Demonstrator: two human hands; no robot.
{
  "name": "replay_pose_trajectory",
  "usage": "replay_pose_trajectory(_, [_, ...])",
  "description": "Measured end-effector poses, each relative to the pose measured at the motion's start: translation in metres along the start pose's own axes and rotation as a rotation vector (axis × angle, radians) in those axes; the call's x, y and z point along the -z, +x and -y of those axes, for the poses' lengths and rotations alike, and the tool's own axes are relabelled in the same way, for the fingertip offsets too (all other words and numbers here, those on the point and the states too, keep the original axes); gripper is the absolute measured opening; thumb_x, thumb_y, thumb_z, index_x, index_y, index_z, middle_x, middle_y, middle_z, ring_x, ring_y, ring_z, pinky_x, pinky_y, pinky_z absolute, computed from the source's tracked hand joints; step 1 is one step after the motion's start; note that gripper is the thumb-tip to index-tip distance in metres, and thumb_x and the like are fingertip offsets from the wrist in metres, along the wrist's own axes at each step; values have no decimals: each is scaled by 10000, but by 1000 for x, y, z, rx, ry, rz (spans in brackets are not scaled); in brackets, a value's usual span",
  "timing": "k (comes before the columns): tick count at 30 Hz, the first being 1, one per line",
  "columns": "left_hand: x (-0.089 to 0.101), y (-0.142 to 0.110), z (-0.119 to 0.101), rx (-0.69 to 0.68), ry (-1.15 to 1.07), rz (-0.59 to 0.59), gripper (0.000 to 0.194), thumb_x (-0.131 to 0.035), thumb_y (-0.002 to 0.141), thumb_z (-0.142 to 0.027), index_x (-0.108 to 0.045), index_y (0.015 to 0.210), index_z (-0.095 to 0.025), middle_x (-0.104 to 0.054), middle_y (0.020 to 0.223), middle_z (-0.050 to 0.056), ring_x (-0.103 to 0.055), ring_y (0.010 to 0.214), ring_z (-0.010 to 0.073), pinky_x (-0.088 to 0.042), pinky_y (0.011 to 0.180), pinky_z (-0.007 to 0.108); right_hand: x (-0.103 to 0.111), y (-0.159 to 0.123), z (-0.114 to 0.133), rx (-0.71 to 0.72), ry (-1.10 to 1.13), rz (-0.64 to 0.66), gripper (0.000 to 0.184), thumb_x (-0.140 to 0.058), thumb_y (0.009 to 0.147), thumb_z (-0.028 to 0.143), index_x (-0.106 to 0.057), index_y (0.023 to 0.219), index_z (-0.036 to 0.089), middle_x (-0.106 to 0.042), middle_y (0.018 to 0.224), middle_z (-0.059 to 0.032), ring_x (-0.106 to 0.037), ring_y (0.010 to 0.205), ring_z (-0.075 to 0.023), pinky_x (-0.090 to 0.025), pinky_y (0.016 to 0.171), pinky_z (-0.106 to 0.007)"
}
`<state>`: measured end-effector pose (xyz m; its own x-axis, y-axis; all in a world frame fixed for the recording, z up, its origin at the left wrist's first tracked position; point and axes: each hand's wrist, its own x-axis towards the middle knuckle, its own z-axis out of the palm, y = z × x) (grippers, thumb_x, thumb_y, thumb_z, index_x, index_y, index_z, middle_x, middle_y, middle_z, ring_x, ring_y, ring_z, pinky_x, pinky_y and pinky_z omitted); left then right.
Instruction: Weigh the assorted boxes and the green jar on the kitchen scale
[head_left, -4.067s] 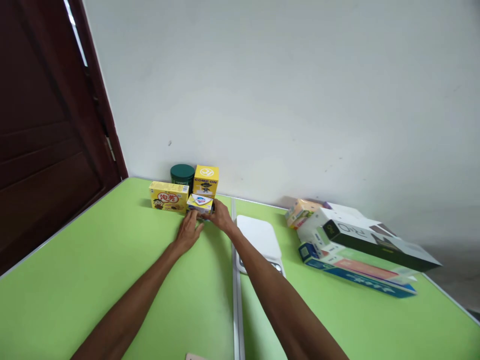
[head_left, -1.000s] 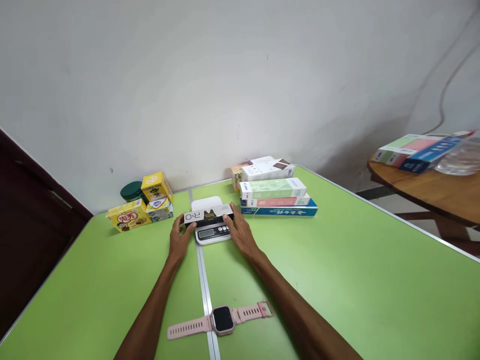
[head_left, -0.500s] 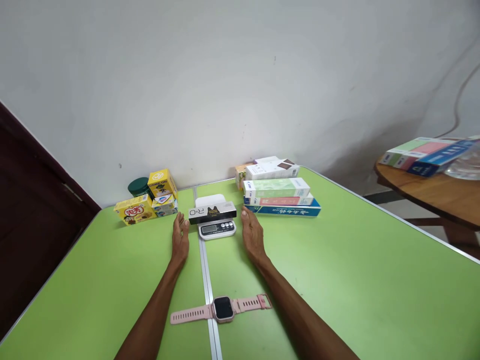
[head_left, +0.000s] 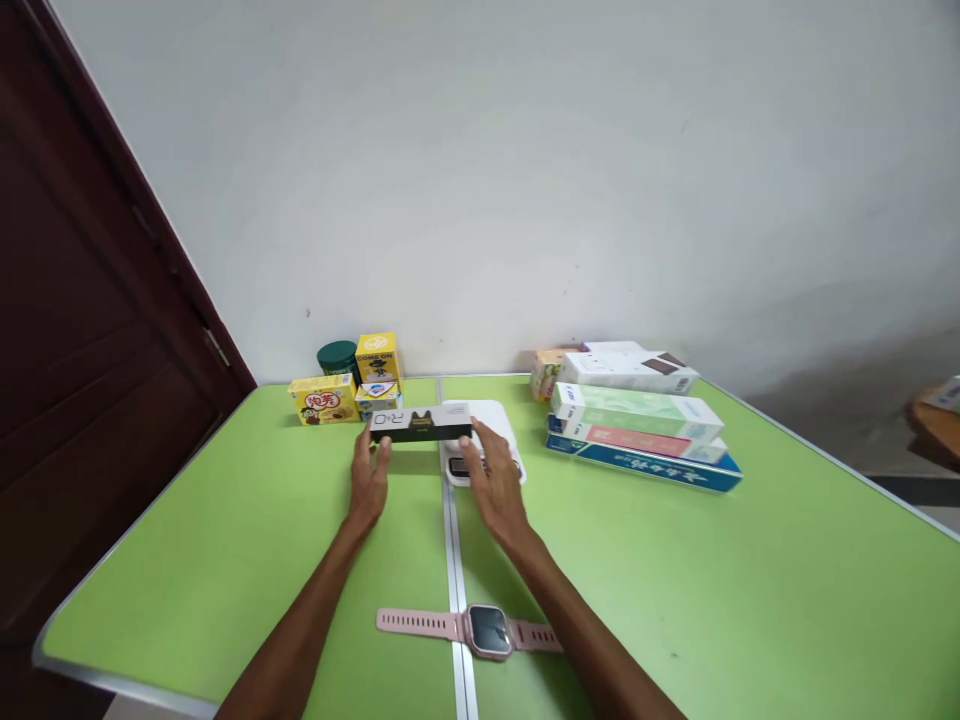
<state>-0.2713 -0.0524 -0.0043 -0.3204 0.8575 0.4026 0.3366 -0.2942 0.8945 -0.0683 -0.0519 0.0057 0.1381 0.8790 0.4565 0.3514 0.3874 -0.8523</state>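
A long black-and-white box [head_left: 420,424] is held at both ends, lifted just left of the small white digital scale [head_left: 484,452]. My left hand [head_left: 369,482] grips its left end and my right hand [head_left: 495,478] grips its right end, partly covering the scale's display. To the left of the box stands a cluster of small packages: a yellow snack box [head_left: 324,399], a yellow cube box [head_left: 376,357], a small blue-and-white box [head_left: 379,398] and a green-lidded jar [head_left: 337,357].
A stack of long flat boxes [head_left: 637,428] lies at the right of the green table [head_left: 750,560]. A pink smartwatch [head_left: 480,629] lies flat near the front edge, under my right forearm. A dark wooden door [head_left: 82,330] stands to the left.
Half a second ago both hands were open beside the box resting on the scale. Now they grip its ends, and the box has shifted left off the scale.
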Motion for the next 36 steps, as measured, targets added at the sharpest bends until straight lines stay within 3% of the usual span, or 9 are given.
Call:
replay_pose_trajectory(6, [93,29,46,126,225,-221,614,-615,919,-576,-560,1396,-193,-599,1435,175,-566,1354,308,-439,1147,468,-106,0,16,-82,69,388,823,-370,952,772,-633,1412,142,-614,1454,-210,-510,1414,-374,-363,1199,-568])
replay_pose_trajectory(9, [122,44,71,177,416,-248,594,-625,908,-496,-561,1386,-149,-614,1415,189,-559,1362,316,-411,1175,460,-150,0,14,-103,34,491,840,-396,938,768,-622,1416,116,-586,1483,-216,-479,1440,-385,-323,1231,-529])
replay_pose_trajectory(13, [133,63,87,199,593,-223,548,-602,913,-430,-569,1380,-144,-628,1408,201,-543,1372,342,-372,1192,497,-181,12,13,-126,9,499,790,-501,915,735,-582,1456,165,-598,1485,-163,-438,1464,-399,-307,1239,-551])
replay_pose_trajectory(18, [130,77,87,254,735,-186,590,-594,910,-427,-546,1405,-110,-598,1422,251,-504,1387,403,-361,1163,567,-182,22,17,-141,-23,527,785,-612,885,664,-559,1479,153,-588,1493,-172,-438,1467,-408,-315,1239,-555])
replay_pose_trajectory(23, [136,75,91,210,702,-215,731,-617,879,-474,-452,1465,-68,-546,1446,256,-479,1415,379,-376,1186,524,-125,0,14,-62,29,550,742,-620,911,592,-508,1529,197,-533,1558,-141,-422,1492,-376,-352,1223,-565])
replay_pose_trajectory(26, [139,68,90,170,638,-278,775,-591,888,-499,-397,1502,-67,-517,1448,247,-469,1419,375,-382,1196,529,-52,-12,6,96,39,404,616,-564,963,576,-540,1501,277,-582,1508,-104,-525,1410,-326,-410,1190,-554])
replay_pose_trajectory(29, [132,59,77,77,622,-345,796,-547,907,-530,-363,1526,-64,-500,1449,253,-447,1423,391,-367,1203,563,42,-12,-16,193,-98,72,517,-513,1003,531,-584,1448,278,-631,1430,-123,-567,1346,-328,-430,1165,-578])
replay_pose_trajectory(33, [82,46,40,-152,589,-318,749,-504,924,-553,-413,1495,-76,-496,1467,241,-412,1441,386,-321,1230,567,155,5,-67,212,-367,-476,568,-493,998,542,-554,1458,214,-608,1420,-185,-503,1376,-379,-367,1167,-652])
replay_pose_trajectory(36, [12,35,3,-282,475,-135,727,-506,925,-585,-473,1443,-76,-533,1440,238,-470,1400,369,-334,1227,546,199,24,-106,137,-451,-664,611,-402,1027,537,-492,1497,156,-559,1478,-217,-442,1435,-384,-314,1181,-665])
